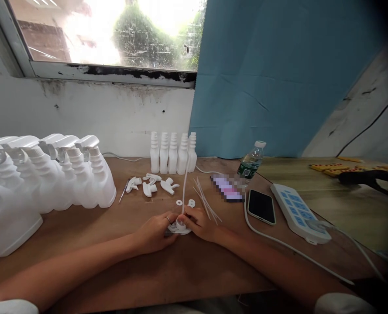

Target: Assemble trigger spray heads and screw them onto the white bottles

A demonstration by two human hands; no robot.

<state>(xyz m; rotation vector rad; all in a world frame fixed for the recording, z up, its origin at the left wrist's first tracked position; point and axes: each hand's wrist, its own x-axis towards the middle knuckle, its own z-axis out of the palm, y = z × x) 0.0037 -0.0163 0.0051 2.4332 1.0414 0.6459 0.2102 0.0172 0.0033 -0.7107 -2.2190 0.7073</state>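
On the brown wooden table (187, 270), seen from the head camera, both hands meet at a white plastic spray head (180, 227) lying on the near middle of the wood. The left hand (154, 233), with a ring on one finger, pinches its left side with fingers drawn together. The right hand (202, 224) grips its right side the same way. A thin white dip tube (184, 187) rises from the spray head, leaning away from the person. Just beyond the spray head lie two small white washers (180, 202), and just right of them a loose bundle of thin white tubes (205, 200). Farther beyond the spray head lie several loose white trigger heads (151, 185). Behind those stand five small white bottles with ribbed necks (172, 152), uncapped, against the wall. Far left of the spray head stands a crowded row of large white bottles with triggers fitted (66, 174). Right of the spray head are a black phone (261, 206), a clear water bottle (251, 163) and a white power strip with blue sockets (298, 211). Judging by this, a good batch is assembled, one head is in hand, and the five bare bottles, loose triggers and tubes remain.
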